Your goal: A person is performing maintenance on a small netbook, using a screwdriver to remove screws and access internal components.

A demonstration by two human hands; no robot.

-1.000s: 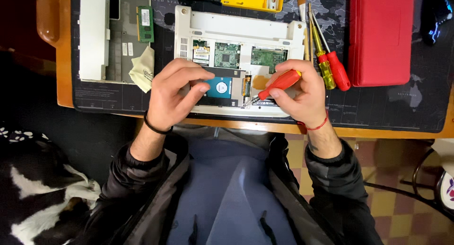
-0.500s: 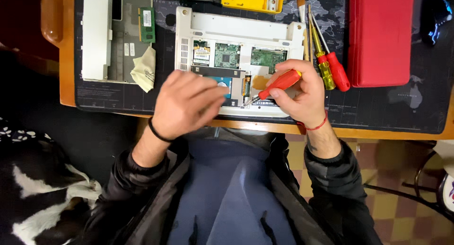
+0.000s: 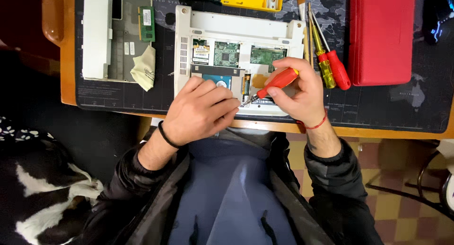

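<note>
fingers (image 3: 288, 68) of the right hand (image 3: 302, 91) grip the red screwdriver (image 3: 276, 82), its tip slanting down-left into the open laptop base (image 3: 236, 25), while the left hand (image 3: 201, 112) rests loosely curled, empty, just beside the tip.

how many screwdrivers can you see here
3. An orange-handled screwdriver is in the right hand, over the opened white laptop. A yellow-handled screwdriver and a red-handled screwdriver lie side by side right of the laptop. Others may be hidden.
</note>
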